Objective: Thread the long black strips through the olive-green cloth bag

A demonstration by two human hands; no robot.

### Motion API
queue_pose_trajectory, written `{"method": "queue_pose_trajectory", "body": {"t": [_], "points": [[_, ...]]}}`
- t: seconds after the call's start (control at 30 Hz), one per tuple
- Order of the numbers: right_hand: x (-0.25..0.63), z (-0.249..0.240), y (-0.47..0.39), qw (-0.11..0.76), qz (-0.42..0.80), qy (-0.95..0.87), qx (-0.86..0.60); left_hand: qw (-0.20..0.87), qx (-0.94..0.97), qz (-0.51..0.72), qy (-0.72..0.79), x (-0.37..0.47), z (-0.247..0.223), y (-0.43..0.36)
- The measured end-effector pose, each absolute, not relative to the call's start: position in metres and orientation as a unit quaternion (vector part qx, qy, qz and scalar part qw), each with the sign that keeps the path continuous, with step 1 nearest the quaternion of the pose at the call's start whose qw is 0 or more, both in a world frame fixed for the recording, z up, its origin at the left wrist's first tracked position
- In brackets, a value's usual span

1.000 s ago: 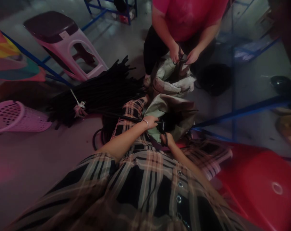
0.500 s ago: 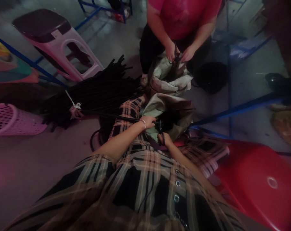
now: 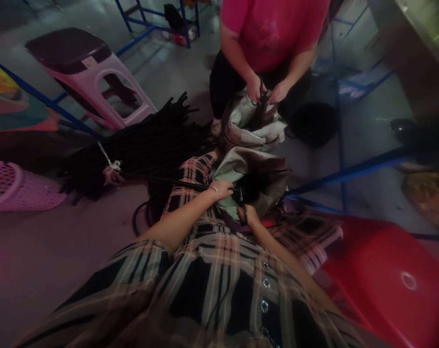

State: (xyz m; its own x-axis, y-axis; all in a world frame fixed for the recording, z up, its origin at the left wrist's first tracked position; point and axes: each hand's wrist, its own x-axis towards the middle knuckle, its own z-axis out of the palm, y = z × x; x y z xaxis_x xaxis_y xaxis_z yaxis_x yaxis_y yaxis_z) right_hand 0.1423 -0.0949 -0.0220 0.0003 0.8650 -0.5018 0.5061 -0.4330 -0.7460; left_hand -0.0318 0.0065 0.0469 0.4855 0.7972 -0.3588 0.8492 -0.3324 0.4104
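Observation:
My left hand point(image 3: 222, 189) is wrapped round a long black tube point(image 3: 168, 181) over the near sack's left rim. The tube's end points right, over the sack opening. Scissors point(image 3: 241, 195) are in my right hand point(image 3: 247, 215), their blades up beside the tube end. Below both hands stands the open olive sack point(image 3: 234, 162), with dark contents that I cannot make out. A thick bundle of black tubes point(image 3: 143, 145) lies on the floor to the left, with a pale tie point(image 3: 112, 169) near it.
Across from me, a person in a pink shirt point(image 3: 273, 34) holds scissors over a pale sack point(image 3: 256, 137). A pink stool point(image 3: 121, 96) and pink basket point(image 3: 31, 188) stand left. Right are a red stool point(image 3: 386, 270), a blue frame bar point(image 3: 350, 171) and a black bag point(image 3: 314, 123).
The view has shifted slightly, so most things sit a little lower in it. My hands keep their hold on the tube and scissors at the near sack.

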Motion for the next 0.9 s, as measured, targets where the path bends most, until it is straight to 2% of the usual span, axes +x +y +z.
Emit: {"method": "queue_pose_trajectory", "body": {"t": [0.13,0.33,0.9], "points": [[0.142,-0.023,-0.094,0.153,0.45,-0.533,-0.7,0.26,0.818,-0.046,0.512,-0.033,0.047,0.006],[0.142,-0.024,-0.093,0.134,0.451,-0.524,-0.71,0.205,0.835,-0.03,0.509,-0.042,0.044,0.006],[0.144,-0.027,-0.093,0.159,0.449,-0.488,-0.731,0.194,0.823,-0.046,0.531,-0.039,0.039,0.007]]}}
